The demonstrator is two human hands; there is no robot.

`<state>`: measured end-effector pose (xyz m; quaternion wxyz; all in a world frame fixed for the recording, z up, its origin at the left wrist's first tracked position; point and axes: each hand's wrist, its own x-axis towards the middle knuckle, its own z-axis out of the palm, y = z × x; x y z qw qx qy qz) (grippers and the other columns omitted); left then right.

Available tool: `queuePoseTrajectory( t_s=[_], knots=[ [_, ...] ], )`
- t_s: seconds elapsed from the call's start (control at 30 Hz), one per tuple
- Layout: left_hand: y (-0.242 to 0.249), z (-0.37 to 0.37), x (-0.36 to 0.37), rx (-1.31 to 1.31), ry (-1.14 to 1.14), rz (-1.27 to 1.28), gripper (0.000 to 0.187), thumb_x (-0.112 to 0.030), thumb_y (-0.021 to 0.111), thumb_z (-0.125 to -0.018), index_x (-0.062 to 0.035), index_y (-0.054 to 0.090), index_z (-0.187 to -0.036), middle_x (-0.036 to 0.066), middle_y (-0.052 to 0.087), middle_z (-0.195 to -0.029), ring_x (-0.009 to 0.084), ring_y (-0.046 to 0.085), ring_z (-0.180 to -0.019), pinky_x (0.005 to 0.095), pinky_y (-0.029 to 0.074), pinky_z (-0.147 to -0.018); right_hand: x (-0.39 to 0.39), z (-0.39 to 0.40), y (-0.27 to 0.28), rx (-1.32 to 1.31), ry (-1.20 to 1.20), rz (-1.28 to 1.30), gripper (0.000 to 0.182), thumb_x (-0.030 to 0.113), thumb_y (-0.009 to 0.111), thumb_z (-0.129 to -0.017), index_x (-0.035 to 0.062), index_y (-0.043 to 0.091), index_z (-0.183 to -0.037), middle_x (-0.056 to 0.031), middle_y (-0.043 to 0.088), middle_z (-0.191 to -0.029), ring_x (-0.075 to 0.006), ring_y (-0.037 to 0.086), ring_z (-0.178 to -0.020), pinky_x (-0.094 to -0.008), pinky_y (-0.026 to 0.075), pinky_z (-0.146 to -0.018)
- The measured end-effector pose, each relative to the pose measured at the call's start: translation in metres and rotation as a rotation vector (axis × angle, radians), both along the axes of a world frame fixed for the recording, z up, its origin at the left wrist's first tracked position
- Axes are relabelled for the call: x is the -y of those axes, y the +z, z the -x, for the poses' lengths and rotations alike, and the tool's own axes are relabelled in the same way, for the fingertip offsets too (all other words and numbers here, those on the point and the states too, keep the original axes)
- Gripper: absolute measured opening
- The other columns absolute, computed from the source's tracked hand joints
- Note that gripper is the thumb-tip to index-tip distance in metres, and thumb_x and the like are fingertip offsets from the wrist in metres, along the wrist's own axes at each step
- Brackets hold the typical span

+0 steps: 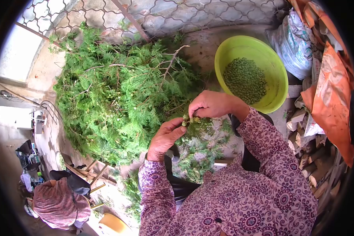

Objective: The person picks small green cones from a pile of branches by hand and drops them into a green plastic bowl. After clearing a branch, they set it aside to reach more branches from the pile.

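Observation:
Both my hands meet over a small green sprig (198,126) with pale green cones on it. My left hand (167,137) is closed, thumb and fingers pinching the sprig near a cone. From the right, my right hand (212,105) reaches in with its fingertips pressed together at the same sprig; whether a cone is between them is too small to tell. A large heap of leafy green branches (118,94) lies just beyond and to the left. Behind my right hand stands a yellow-green basin (279,78) holding a pile of small green cones (246,80).
Wire fencing (177,15) runs along the back. White sacks (297,47), an orange sheet (328,106) and stacked firewood (318,165) line the right. At lower left a person (61,202) sits near an orange-yellow basin (114,225). More cut greenery (192,157) lies below my hands.

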<state>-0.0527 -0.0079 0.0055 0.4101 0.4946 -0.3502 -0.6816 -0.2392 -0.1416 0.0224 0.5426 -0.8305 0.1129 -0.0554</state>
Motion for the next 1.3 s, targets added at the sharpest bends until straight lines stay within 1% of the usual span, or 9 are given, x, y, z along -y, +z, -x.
queuePoseTrajectory(
  t_s=[0.17,0.23,0.27,0.33,0.47,0.73,0.77,0.93,1.3],
  knots=[
    [-0.007,0.003,0.006,0.089,-0.033,0.028,0.028,-0.008,0.058,-0.082,0.0015,0.055,-0.108,-0.002,0.058,-0.091,0.0041,0.049,-0.081,0.0180,0.040,-0.071,0.003,0.000,-0.004,0.099,-0.088,0.201,0.016,0.007,0.055,-0.074,0.0008,0.060,-0.088,-0.0093,0.061,-0.078,-0.0170,0.057,-0.068,-0.0286,0.044,-0.063],
    [-0.012,0.006,0.007,0.158,0.037,-0.006,0.024,-0.006,0.058,-0.082,0.0025,0.057,-0.104,-0.001,0.059,-0.088,0.0033,0.049,-0.077,0.0172,0.040,-0.067,0.004,0.000,-0.002,0.321,-0.567,0.307,0.018,0.007,0.059,-0.074,0.0019,0.059,-0.091,-0.0066,0.060,-0.079,-0.0156,0.057,-0.068,-0.0280,0.045,-0.064],
    [-0.015,0.008,0.007,0.158,0.039,-0.006,0.024,-0.006,0.058,-0.082,0.0025,0.057,-0.104,-0.001,0.059,-0.088,0.0033,0.049,-0.077,0.0172,0.040,-0.067,0.007,0.000,-0.003,0.321,-0.565,0.307,0.018,0.007,0.059,-0.074,0.0019,0.059,-0.091,-0.0066,0.060,-0.079,-0.0156,0.057,-0.068,-0.0280,0.045,-0.064],
    [-0.020,0.010,0.008,0.134,0.220,0.063,0.020,-0.004,0.058,-0.081,0.0030,0.060,-0.099,0.000,0.060,-0.084,0.0033,0.050,-0.073,0.0169,0.040,-0.064,0.016,0.002,-0.007,0.429,-0.886,-0.196,0.021,0.014,0.066,-0.071,0.0047,0.061,-0.089,-0.0053,0.059,-0.073,-0.0137,0.056,-0.062,-0.0269,0.045,-0.059],
    [-0.025,0.006,0.011,0.145,0.306,0.103,0.017,-0.003,0.058,-0.080,0.0029,0.061,-0.096,0.000,0.061,-0.083,0.0036,0.051,-0.071,0.0169,0.041,-0.064,0.003,0.000,0.003,0.444,-0.992,0.261,0.024,0.014,0.069,-0.070,0.0037,0.060,-0.090,-0.0053,0.056,-0.079,-0.0107,0.051,-0.068,-0.0251,0.043,-0.060],
    [-0.020,0.017,0.016,0.133,0.423,0.177,0.016,0.000,0.057,-0.079,0.0030,0.062,-0.095,0.000,0.061,-0.084,0.0041,0.052,-0.073,0.0175,0.042,-0.065,-0.007,-0.010,-0.011,0.103,-0.655,-0.249,0.033,0.032,0.068,-0.072,-0.0007,0.060,-0.072,-0.0064,0.056,-0.060,-0.0152,0.053,-0.053,-0.0277,0.043,-0.052],
    [-0.019,0.018,0.016,0.132,0.421,0.178,0.016,0.000,0.057,-0.079,0.0030,0.062,-0.095,0.000,0.061,-0.084,0.0041,0.052,-0.073,0.0175,0.042,-0.065,-0.010,-0.011,-0.004,0.052,-0.619,-0.031,0.044,0.042,0.064,-0.072,-0.0010,0.059,-0.067,-0.0090,0.055,-0.057,-0.0180,0.053,-0.052,-0.0293,0.043,-0.051],
    [-0.018,0.022,0.016,0.170,0.357,0.247,0.015,0.000,0.057,-0.080,0.0011,0.062,-0.095,0.000,0.060,-0.084,0.0037,0.051,-0.074,0.0175,0.041,-0.067,-0.015,-0.016,-0.012,-0.008,-0.543,0.113,0.037,0.034,0.061,-0.079,-0.0011,0.058,-0.067,-0.0034,0.054,-0.054,-0.0084,0.052,-0.048,-0.0233,0.039,-0.043],
    [-0.003,0.019,0.010,-0.211,0.301,0.214,0.017,0.003,0.058,-0.078,-0.0023,0.061,-0.094,0.000,0.060,-0.085,0.0058,0.052,-0.075,0.0206,0.042,-0.071,-0.016,-0.008,-0.004,0.094,-0.268,-0.932,0.021,0.020,0.056,-0.078,0.0009,0.059,-0.072,-0.0057,0.058,-0.064,-0.0109,0.054,-0.052,-0.0211,0.042,-0.047]
  ],
)
